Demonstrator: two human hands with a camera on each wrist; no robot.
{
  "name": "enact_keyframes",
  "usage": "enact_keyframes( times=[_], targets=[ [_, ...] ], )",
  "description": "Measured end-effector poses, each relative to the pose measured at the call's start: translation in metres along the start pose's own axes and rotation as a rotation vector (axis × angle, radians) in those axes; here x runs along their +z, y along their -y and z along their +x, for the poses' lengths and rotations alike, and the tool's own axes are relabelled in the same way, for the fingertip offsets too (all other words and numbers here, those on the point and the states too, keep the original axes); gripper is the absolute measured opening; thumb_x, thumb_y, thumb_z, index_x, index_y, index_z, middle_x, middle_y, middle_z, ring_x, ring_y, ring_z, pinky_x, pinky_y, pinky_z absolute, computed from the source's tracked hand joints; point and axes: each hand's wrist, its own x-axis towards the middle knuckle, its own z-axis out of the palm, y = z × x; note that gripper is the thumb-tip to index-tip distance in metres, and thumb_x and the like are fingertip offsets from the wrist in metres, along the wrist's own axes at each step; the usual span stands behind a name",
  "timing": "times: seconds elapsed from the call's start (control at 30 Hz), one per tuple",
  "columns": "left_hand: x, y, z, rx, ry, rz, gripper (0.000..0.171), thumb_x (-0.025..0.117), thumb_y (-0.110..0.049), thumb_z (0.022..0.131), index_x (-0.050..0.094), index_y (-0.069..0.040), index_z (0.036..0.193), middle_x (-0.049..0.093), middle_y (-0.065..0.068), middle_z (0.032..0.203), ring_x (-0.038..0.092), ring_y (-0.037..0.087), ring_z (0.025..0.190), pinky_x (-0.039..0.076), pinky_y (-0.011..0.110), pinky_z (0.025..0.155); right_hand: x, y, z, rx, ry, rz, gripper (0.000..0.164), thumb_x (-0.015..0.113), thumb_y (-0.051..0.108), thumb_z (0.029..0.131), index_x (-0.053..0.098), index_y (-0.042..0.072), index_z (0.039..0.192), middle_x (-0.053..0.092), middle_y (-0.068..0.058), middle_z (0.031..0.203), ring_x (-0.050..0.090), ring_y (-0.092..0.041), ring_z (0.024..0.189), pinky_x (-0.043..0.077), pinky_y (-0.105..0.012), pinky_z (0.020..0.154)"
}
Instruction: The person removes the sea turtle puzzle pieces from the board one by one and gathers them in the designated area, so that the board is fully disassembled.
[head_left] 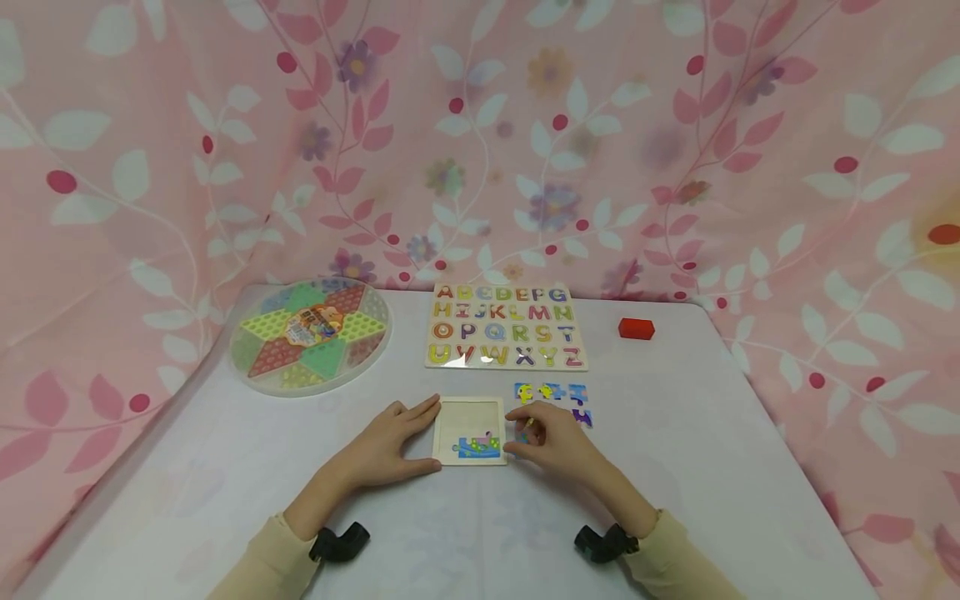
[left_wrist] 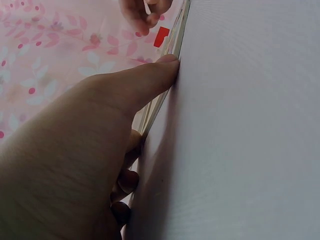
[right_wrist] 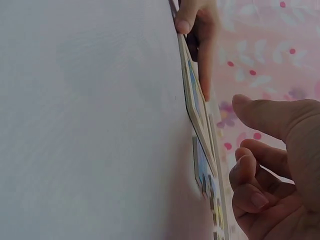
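Note:
A square wooden puzzle tray (head_left: 471, 413) lies on the table, with joined blue, pink and green pieces (head_left: 478, 447) along its lower right. My left hand (head_left: 382, 443) steadies the tray's left side, the thumb at the near corner and the fingertips at the far corner. Just off the right edge hovers my right hand (head_left: 553, 440), loosely curled; thumb and fingers are apart in the right wrist view (right_wrist: 272, 165), with nothing between them. Several loose jigsaw pieces (head_left: 555, 392) lie beyond and partly behind the right hand, which hides some of them.
A wooden alphabet board (head_left: 506, 326) lies behind the tray. To its left is a round star-patterned board game (head_left: 311, 336), and a red block (head_left: 636, 328) sits to its right. Floral fabric (head_left: 480, 142) hangs along the table's back and sides.

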Motion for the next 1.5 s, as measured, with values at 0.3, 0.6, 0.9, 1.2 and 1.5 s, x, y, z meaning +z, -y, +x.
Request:
enact_keyframes(
  times=[0.3,0.6,0.9,1.2,1.5],
  targets=[
    [-0.001,-0.002,0.003,0.005,-0.003,0.002,0.093,0.077,-0.062,0.09,0.045,-0.013,0.163,0.037,-0.002,0.171,0.042,0.008,0.096,0.042,0.029,0.083,0.027,0.019,0.026,-0.046,0.074,0.087,0.045,0.087,0.018,0.09,0.07,-0.001,0.128,0.069,-0.002,0.095,0.053,-0.004,0.071,0.045,-0.02,0.063],
    [-0.001,-0.003,0.002,0.003,0.004,-0.01,0.093,0.076,-0.062,0.091,0.044,-0.013,0.163,0.037,-0.002,0.171,0.042,0.008,0.096,0.042,0.029,0.083,0.045,0.025,0.03,0.017,0.176,0.057,0.042,0.088,0.021,0.089,0.073,0.005,0.125,0.065,0.003,0.09,0.049,-0.004,0.067,0.042,-0.021,0.063],
    [-0.001,-0.001,0.0,0.001,0.0,-0.015,0.093,0.076,-0.063,0.091,0.044,-0.013,0.163,0.037,-0.002,0.171,0.04,0.007,0.093,0.041,0.027,0.081,0.052,0.024,0.026,0.007,0.147,0.018,0.033,0.088,0.02,0.09,0.076,0.01,0.118,0.061,0.004,0.089,0.047,-0.005,0.068,0.041,-0.021,0.064],
    [0.0,0.0,0.0,0.004,-0.008,-0.01,0.094,0.074,-0.065,0.091,0.044,-0.014,0.163,0.036,-0.003,0.171,0.04,0.007,0.094,0.041,0.027,0.081,0.054,0.023,0.025,0.0,0.126,0.013,0.032,0.087,0.02,0.09,0.075,0.008,0.117,0.06,0.002,0.09,0.046,-0.005,0.069,0.04,-0.021,0.064],
    [0.0,0.001,0.0,0.006,-0.007,-0.008,0.094,0.075,-0.064,0.091,0.044,-0.013,0.163,0.037,-0.002,0.171,0.04,0.007,0.092,0.04,0.027,0.079,0.055,0.025,0.025,0.016,0.128,-0.014,0.032,0.087,0.021,0.091,0.073,0.009,0.117,0.058,0.001,0.09,0.046,-0.007,0.071,0.039,-0.022,0.065]
  ],
)
